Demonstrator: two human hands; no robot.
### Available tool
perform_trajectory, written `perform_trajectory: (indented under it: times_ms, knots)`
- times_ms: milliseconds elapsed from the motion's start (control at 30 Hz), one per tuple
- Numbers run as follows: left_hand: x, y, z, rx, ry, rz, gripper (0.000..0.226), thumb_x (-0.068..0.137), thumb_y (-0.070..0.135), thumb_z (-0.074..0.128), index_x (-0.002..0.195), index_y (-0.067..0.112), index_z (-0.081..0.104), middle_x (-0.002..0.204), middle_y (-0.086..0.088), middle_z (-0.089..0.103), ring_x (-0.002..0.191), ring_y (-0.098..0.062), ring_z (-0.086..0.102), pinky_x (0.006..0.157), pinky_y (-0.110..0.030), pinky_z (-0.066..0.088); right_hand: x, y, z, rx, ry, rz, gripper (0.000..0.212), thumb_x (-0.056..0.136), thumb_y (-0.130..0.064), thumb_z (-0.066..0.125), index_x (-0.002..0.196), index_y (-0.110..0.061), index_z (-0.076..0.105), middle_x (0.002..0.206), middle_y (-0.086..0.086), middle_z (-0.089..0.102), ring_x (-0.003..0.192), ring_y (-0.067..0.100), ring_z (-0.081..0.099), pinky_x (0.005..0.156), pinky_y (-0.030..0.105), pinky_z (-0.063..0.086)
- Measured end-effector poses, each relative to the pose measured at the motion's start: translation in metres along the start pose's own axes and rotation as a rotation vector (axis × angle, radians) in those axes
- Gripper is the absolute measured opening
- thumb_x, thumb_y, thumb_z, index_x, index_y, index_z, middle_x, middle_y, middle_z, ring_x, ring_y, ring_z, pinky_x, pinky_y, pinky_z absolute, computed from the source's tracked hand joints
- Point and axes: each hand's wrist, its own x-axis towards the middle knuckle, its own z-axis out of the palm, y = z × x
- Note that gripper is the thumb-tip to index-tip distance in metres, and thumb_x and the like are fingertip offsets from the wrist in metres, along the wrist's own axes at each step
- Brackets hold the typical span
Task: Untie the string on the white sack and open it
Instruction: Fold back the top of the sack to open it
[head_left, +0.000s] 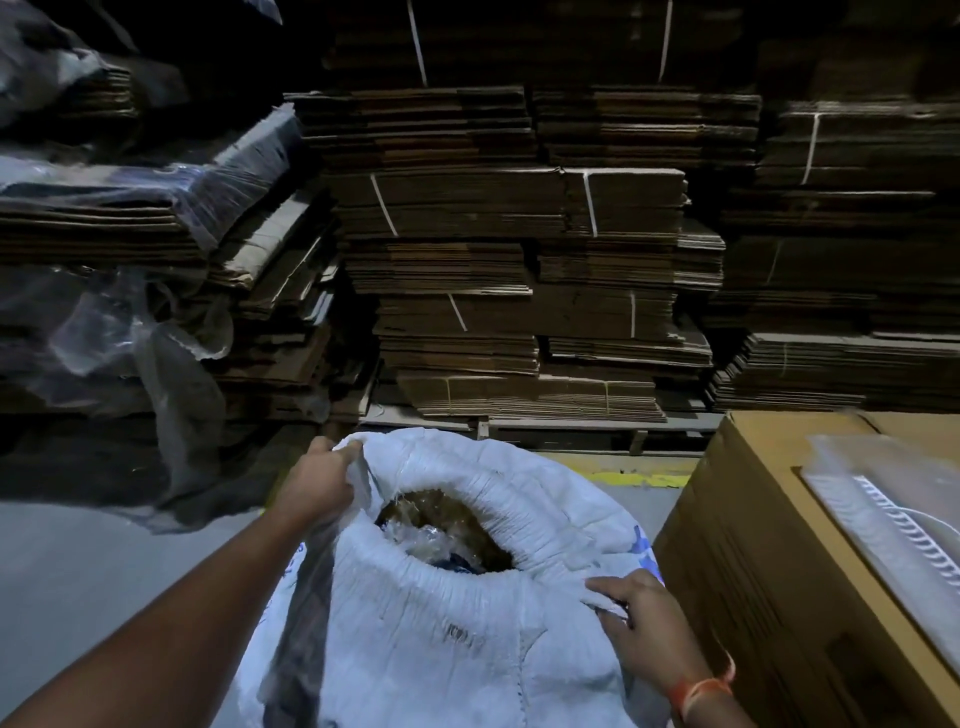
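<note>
1. Head view: your left hand (319, 480) is clenched on the far left edge of the white sack (467, 623), bunching the cloth in its grip.
2. Your right hand (636, 618) pinches the sack's rim at the near right, fingers curled over the fabric; an orange band (698, 688) sits on that wrist.
3. You have the sack standing on the grey floor (93, 571) directly in front of you, its gathered mouth (447, 530) already open between your hands.
4. Inside the mouth you can see something brown and what looks like clear plastic, though the light is too dim to be sure.
5. A cardboard box (753, 571) stands just beside the sack on your right.
6. Stacks of flattened cardboard (519, 260) fill the background beyond the sack.
</note>
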Motion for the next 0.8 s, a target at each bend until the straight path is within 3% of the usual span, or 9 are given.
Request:
perform_trajectory:
  times_ms: [100,200,300,367,467,533,667,800]
  knots:
    - [-0.022,0.009,-0.006,-0.068,0.048,0.023,0.073,0.089,0.022,0.067,0.158,0.034,0.044,0.151,-0.013,0.042,0.131,-0.034,0.055,0.103,-0.039,0.053,-0.005,-0.006,0.0,0.007,0.064,-0.036,0.035,0.085,-0.035,0.074,0.12,-0.035,0.075,0.094,-0.012,0.057,0.092,0.007,0.059,0.083,0.02,0.044]
    - [-0.06,0.021,-0.013,-0.164,0.276,0.033,0.065,0.086,0.022,0.073,0.149,0.029,0.057,0.154,-0.012,0.043,0.134,-0.038,0.049,0.105,-0.047,0.052,-0.013,-0.018,-0.006,0.03,0.15,-0.067,0.03,0.086,-0.034,0.075,0.117,-0.031,0.076,0.1,-0.009,0.063,0.097,0.009,0.055,0.086,0.024,0.042]
    - [-0.104,0.028,-0.013,-0.224,0.441,0.02,0.056,0.084,0.022,0.077,0.139,0.027,0.066,0.137,-0.007,0.053,0.122,-0.034,0.056,0.095,-0.045,0.057,-0.019,-0.035,-0.012,0.07,0.246,-0.078,0.025,0.088,-0.024,0.076,0.112,-0.027,0.078,0.106,-0.004,0.065,0.103,0.009,0.051,0.087,0.01,0.034]
    - [-0.125,0.026,-0.009,-0.248,0.329,0.031,0.062,0.087,0.03,0.076,0.147,0.031,0.058,0.125,-0.004,0.056,0.108,-0.026,0.062,0.086,-0.039,0.058,-0.018,-0.045,-0.013,0.072,0.258,-0.081,0.024,0.087,-0.022,0.076,0.111,-0.027,0.078,0.104,-0.002,0.064,0.106,0.015,0.054,0.086,0.003,0.031]
    - [-0.149,0.027,0.0,-0.166,-0.003,0.162,0.085,0.087,0.04,0.072,0.161,0.04,0.031,0.098,0.003,0.061,0.087,-0.018,0.061,0.077,-0.037,0.055,-0.014,-0.061,-0.009,0.056,0.165,-0.131,0.029,0.089,-0.03,0.072,0.117,-0.03,0.075,0.108,-0.003,0.061,0.111,0.02,0.055,0.087,0.015,0.039]
    - [-0.161,0.03,0.008,-0.106,-0.093,0.21,0.09,0.087,0.044,0.071,0.162,0.046,0.022,0.093,0.007,0.062,0.088,-0.017,0.063,0.074,-0.035,0.052,-0.015,-0.075,-0.004,0.059,0.072,-0.197,0.037,0.088,-0.04,0.066,0.124,-0.031,0.072,0.108,-0.005,0.058,0.111,0.02,0.053,0.088,0.016,0.044]
    - [-0.166,0.032,0.017,-0.062,-0.034,0.187,0.067,0.092,0.044,0.065,0.153,0.049,0.038,0.096,0.012,0.068,0.103,-0.019,0.069,0.07,-0.031,0.044,-0.017,-0.094,0.014,-0.139,-0.008,-0.168,0.051,0.089,-0.055,0.056,0.137,-0.04,0.061,0.119,-0.005,0.051,0.118,0.02,0.046,0.098,0.035,0.047]
    - [-0.164,0.027,0.016,-0.015,-0.005,0.144,0.038,0.092,0.043,0.061,0.13,0.043,0.057,0.107,0.006,0.077,0.103,-0.021,0.073,0.073,-0.033,0.054,-0.015,-0.093,0.022,-0.218,0.002,-0.01,0.039,0.095,-0.055,0.051,0.132,-0.044,0.062,0.146,0.0,0.04,0.139,0.025,0.032,0.107,0.041,0.042]
